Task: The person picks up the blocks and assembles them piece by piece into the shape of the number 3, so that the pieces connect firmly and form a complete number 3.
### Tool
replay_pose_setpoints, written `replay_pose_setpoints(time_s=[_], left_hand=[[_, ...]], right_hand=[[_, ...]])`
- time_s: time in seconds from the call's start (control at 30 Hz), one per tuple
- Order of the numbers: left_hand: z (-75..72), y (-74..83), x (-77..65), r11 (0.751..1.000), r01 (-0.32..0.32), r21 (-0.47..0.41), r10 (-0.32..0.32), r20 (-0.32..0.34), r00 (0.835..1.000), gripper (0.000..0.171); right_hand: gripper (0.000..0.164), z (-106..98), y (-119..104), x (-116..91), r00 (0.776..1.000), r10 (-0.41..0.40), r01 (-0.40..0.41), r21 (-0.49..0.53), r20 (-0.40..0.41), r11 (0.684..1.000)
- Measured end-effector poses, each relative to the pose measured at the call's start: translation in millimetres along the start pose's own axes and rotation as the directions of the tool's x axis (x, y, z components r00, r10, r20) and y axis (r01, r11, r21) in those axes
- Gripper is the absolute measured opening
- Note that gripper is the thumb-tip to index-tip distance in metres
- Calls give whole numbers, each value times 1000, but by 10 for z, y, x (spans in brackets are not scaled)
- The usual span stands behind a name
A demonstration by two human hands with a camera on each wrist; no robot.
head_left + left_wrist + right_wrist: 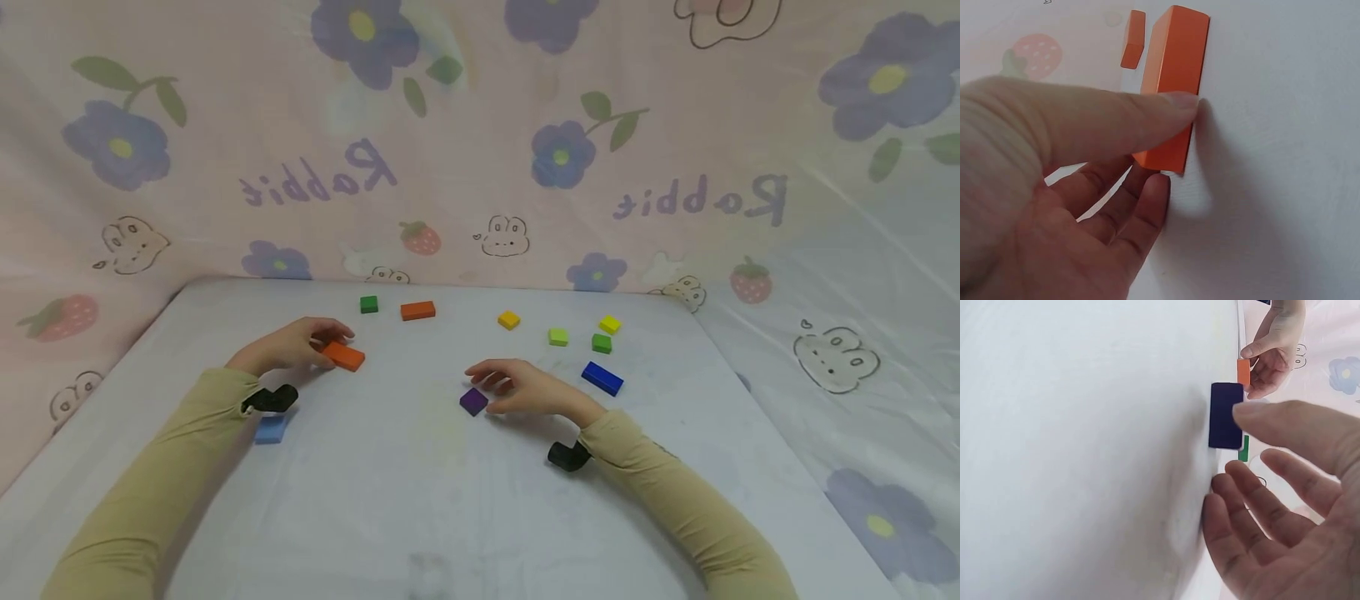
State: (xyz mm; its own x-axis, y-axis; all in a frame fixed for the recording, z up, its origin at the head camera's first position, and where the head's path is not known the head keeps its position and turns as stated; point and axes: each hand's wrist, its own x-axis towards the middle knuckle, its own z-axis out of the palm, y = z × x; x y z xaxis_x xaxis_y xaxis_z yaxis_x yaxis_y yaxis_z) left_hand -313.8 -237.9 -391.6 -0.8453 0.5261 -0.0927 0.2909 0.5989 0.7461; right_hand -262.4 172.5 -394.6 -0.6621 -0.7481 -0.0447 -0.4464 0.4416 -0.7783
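Note:
At the left of the table, my left hand (296,346) holds an orange rectangular block (344,356) by one end. Its thumb lies across the block in the left wrist view, with the other fingers curled on the far side, partly hidden. My right hand (528,389) is beside a small dark purple block (473,402) near the middle. In the right wrist view, the thumb tip overlaps the edge of the purple block (1225,415); whether they touch I cannot tell. The other fingers are loosely bent and apart from that block.
Along the back are a green block (369,304), another orange block (417,311) and an amber block (509,320). Farther right lie a lime block (558,337), a yellow block (611,324), a green block (602,343) and a dark blue block (602,378). A light blue block (270,430) lies by the left wrist.

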Motion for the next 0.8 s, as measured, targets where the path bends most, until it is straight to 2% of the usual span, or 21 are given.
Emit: replay_pose_setpoints(time_s=[0.43, 0.8], left_hand=[[-11, 15, -28, 999, -41, 8, 41, 5, 999, 46], [5, -32, 9, 1000, 4, 17, -4, -6, 1000, 44]], right_hand=[[53, 37, -84, 35, 1000, -10, 10, 0, 24, 1000], [48, 65, -37, 56, 1000, -13, 13, -58, 11, 998]])
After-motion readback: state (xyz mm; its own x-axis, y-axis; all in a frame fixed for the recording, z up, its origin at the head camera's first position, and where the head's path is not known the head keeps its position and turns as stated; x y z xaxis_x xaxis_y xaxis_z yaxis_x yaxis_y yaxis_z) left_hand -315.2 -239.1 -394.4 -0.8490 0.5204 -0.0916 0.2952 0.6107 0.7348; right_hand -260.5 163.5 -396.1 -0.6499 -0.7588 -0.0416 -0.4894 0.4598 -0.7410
